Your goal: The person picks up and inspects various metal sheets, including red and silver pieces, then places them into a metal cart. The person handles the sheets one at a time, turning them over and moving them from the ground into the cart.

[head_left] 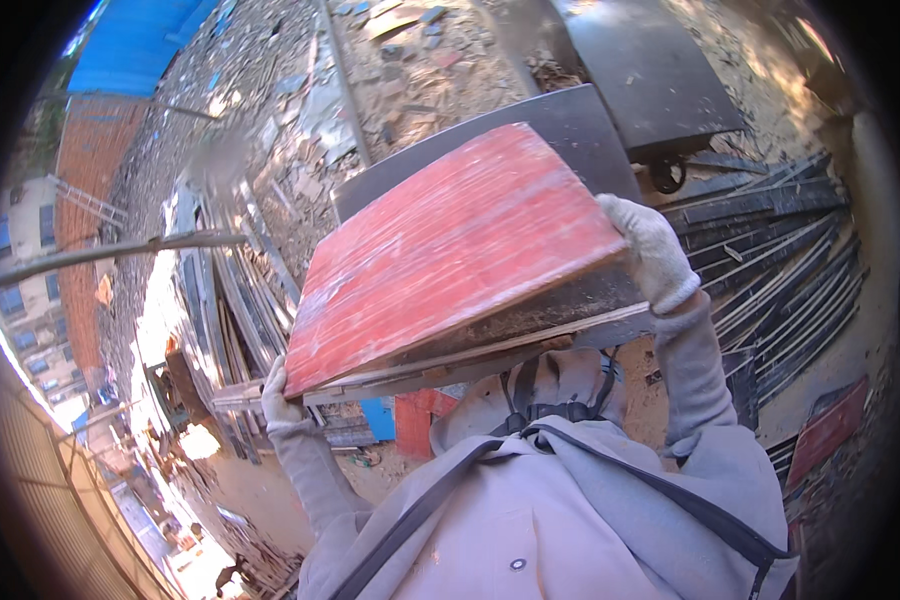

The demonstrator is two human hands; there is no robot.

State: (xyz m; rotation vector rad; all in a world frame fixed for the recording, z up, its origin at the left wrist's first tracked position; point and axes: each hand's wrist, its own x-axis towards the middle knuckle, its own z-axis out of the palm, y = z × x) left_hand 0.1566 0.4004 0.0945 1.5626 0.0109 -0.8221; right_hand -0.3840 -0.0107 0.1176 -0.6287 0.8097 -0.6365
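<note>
A worn red plywood board (450, 250) with pale scratches lies tilted before me, its near edge lifted off the dark boards (560, 310) under it. At its near left corner, my left hand (279, 397), in a pale glove, is closed on the edge. The right corner is gripped by my right hand (655, 255), also gloved, with the thumb side near the top face. Fingers beneath the board are hidden. A dark panel (430, 150) sticks out behind the red board.
Dark timber strips (780, 270) lie piled at the right, near a dark tabletop (660, 80). More planks (235, 310) stand left, beside a pole (120, 255). Wood scraps (410, 60) litter the ground ahead. A red panel (828, 430) rests at lower right.
</note>
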